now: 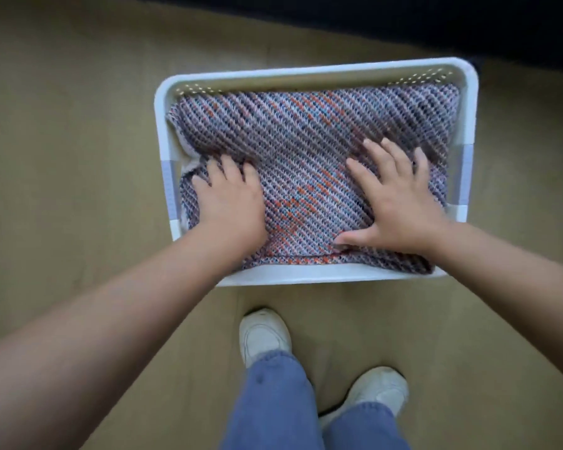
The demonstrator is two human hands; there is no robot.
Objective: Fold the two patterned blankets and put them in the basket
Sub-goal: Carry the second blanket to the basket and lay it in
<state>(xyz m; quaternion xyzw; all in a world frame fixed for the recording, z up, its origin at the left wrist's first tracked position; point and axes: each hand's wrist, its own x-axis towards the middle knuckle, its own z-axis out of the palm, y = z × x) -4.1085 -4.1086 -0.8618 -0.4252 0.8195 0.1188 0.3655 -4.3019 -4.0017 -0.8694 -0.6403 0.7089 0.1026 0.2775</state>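
Hands are pressing down on a folded knitted blanket [306, 151] that is lying inside a white plastic basket [309, 277]. The basket is sitting on a tan floor [62, 157], seen from above, and the blanket is filling nearly all of it, with only a strip of perforated far wall showing behind the cloth. The blanket's pattern is running in diagonal stripes of lilac, grey, dark blue, orange and light blue. Whether a second blanket is lying beneath it cannot be told.

The left hand [231, 199] is resting palm down on the near left part of the blanket, its fingers lying close together and curling slightly into a fold of cloth beside the basket's left wall. The right hand [397, 203] is lying flat on the near right part, its fingers spreading apart and its thumb reaching out toward the middle. Neither hand is gripping the cloth. Both bare forearms are reaching in from the lower corners.

Below the basket, the person's two white shoes [264, 336] and blue jeans [273, 401] are showing, standing just short of the basket's near rim. A dark band is running across the top edge.
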